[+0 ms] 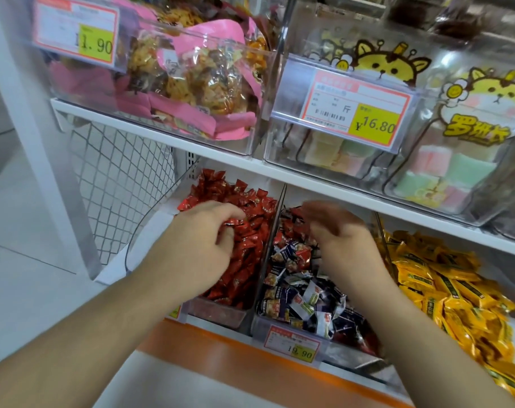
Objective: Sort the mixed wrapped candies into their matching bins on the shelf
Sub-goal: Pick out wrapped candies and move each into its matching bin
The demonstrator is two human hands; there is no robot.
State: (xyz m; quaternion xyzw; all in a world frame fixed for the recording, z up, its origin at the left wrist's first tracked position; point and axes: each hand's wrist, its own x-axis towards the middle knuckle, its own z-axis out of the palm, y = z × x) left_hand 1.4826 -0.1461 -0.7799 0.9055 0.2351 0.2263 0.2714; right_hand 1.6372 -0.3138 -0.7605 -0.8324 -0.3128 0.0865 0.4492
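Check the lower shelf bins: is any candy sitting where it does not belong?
Yes. The middle bin holds mostly dark blue and white wrapped candies, but red wrapped candies lie among them at its back, matching the all-red left bin. The yellow candies look unmixed.

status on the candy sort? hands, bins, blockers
Left hand pinching red candies in red bin. Right hand blurred, over mixed bin, red strays at back. No blockers.
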